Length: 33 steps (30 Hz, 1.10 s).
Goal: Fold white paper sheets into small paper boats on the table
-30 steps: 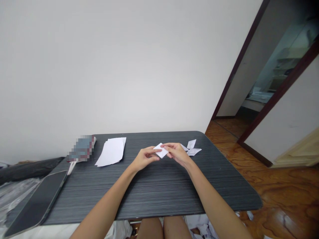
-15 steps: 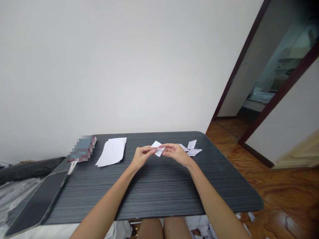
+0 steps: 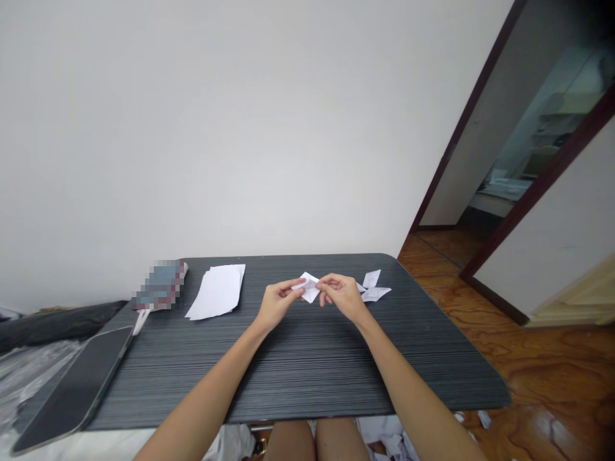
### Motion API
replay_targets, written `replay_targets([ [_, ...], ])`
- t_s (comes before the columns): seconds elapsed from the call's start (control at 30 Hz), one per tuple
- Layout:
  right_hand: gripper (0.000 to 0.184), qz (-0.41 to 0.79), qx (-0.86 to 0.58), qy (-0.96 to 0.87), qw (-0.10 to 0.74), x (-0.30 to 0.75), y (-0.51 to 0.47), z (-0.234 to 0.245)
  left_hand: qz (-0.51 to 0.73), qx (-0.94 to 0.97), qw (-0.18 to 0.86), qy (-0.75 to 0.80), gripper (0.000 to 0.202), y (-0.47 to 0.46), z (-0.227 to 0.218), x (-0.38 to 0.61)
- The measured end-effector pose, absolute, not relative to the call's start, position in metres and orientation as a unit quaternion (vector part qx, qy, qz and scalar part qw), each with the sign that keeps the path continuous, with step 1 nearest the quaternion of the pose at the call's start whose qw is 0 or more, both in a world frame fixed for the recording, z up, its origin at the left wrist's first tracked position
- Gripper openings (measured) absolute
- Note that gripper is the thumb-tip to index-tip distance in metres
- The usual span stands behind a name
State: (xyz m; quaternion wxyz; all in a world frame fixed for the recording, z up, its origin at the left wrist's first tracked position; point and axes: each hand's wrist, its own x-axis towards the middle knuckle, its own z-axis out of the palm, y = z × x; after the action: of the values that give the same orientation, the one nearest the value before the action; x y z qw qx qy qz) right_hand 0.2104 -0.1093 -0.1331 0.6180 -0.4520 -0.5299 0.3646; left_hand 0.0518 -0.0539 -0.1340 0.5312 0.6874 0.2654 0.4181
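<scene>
A small folded piece of white paper (image 3: 310, 288), roughly diamond-shaped with creases, is held up over the dark table (image 3: 307, 365). My left hand (image 3: 277, 303) pinches its left corner between thumb and fingers. On the opposite side, my right hand (image 3: 342, 296) grips the right corner with thumb and index finger, its other fingers curled below. Several folded white paper pieces (image 3: 375, 294) lie on the table just right of my right hand, one partly hidden behind it.
A stack of white paper sheets (image 3: 217, 291) lies left of my hands. At the table's left are a blurred-out bluish item (image 3: 159, 285) and a dark tablet-like panel (image 3: 77, 387) along the edge. A white wall (image 3: 288, 128) rises behind the table.
My right fingers have moved off the middle of the folded paper to its right corner, so more of its face shows. My left hand keeps its pinch.
</scene>
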Motion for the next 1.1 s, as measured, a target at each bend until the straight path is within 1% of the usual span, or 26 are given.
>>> replay_targets([
  [0.07, 0.013, 0.362, -0.455, -0.534, 0.614, 0.211, -0.110, -0.132, 0.416, 0.701, 0.519, 0.256, 0.032, -0.054, -0.133, 0.051],
  [0.2, 0.015, 0.354, -0.443, -0.563, 0.601, 0.212, -0.111, -0.133, 0.425, 0.722, 0.478, 0.263, 0.024, -0.053, -0.128, 0.048],
  [0.27, 0.019, 0.358, -0.439, -0.570, 0.595, 0.213, -0.110, -0.134, 0.433, 0.717, 0.475, 0.269, 0.023, -0.053, -0.127, 0.047],
  [0.4, 0.014, 0.361, -0.455, -0.553, 0.598, 0.214, -0.108, -0.135, 0.436, 0.717, 0.465, 0.282, 0.022, -0.055, -0.126, 0.048],
  [0.6, 0.019, 0.376, -0.455, -0.516, 0.621, 0.208, -0.107, -0.133, 0.443, 0.706, 0.470, 0.291, 0.023, -0.056, -0.131, 0.050],
  [0.73, 0.022, 0.376, -0.449, -0.486, 0.649, 0.203, -0.106, -0.134, 0.450, 0.685, 0.501, 0.279, 0.026, -0.057, -0.134, 0.051],
  [0.93, 0.026, 0.380, -0.437, -0.469, 0.667, 0.200, -0.106, -0.135, 0.443, 0.676, 0.527, 0.262, 0.042, -0.058, -0.131, 0.052],
  [1.03, 0.022, 0.399, -0.420, -0.476, 0.662, 0.200, -0.107, -0.134, 0.441, 0.675, 0.527, 0.269, 0.035, -0.057, -0.129, 0.051],
  [1.1, 0.024, 0.411, -0.409, -0.488, 0.653, 0.201, -0.107, -0.134, 0.443, 0.677, 0.521, 0.274, 0.026, -0.057, -0.128, 0.051],
])
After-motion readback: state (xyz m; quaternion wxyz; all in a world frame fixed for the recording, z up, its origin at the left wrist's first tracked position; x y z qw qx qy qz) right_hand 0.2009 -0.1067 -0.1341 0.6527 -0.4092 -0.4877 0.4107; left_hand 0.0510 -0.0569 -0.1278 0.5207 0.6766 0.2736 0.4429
